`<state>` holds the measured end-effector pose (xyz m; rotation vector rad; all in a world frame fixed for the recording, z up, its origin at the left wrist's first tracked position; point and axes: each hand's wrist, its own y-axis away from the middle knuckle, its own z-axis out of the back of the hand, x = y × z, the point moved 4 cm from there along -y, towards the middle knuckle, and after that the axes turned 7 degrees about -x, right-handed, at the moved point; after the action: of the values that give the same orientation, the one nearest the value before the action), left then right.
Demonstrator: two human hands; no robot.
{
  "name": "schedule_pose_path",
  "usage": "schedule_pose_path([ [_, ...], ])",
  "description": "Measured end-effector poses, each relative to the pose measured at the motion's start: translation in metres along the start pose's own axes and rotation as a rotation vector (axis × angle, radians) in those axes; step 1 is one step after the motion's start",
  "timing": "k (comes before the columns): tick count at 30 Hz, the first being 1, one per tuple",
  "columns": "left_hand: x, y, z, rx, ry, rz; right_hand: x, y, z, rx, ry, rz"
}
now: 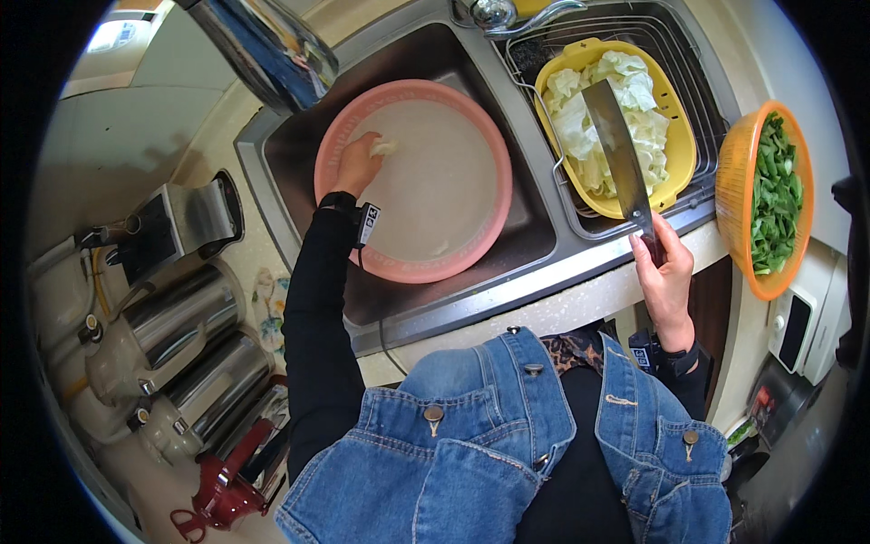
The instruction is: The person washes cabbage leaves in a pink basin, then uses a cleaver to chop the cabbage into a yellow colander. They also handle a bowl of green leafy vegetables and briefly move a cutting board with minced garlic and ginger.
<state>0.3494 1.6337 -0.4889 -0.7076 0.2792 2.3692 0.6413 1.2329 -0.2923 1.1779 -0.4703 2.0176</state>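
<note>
My left hand (359, 165) reaches into a pink plastic basin (501, 183) of cloudy water, which sits in the left sink bowl. Between its fingers is a small pale piece of cabbage (385, 147). A bit of something pale lies in the water near the basin's lower edge. My right hand (666, 268) grips the handle of a cleaver (617, 146). Its broad blade points away from me, above a yellow plastic colander (682, 136). Torn cabbage leaves (574, 129) fill that colander, partly hidden behind the blade.
A wire rack (680, 34) lines the right sink bowl. Beside it, an orange basket (737, 183) holds chopped greens (775, 197). A chrome faucet (493, 17) stands behind the sink. Steel kettles (187, 316) and a dark red jug (228, 486) occupy the left counter.
</note>
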Motion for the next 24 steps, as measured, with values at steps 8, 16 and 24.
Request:
schedule_pose_path([
  [8, -0.035, 0.052, -0.01, 0.562, 0.257, 0.405, 0.0, -0.002, -0.001, -0.006, -0.004, 0.005],
  [16, -0.078, 0.129, -0.058, 0.854, 0.211, -0.043, 0.002, 0.0, -0.003, 0.021, -0.057, 0.009],
  [24, -0.104, 0.123, -0.016, 0.926, 0.604, 0.467, -0.004, 0.007, 0.01, -0.013, -0.09, -0.039],
])
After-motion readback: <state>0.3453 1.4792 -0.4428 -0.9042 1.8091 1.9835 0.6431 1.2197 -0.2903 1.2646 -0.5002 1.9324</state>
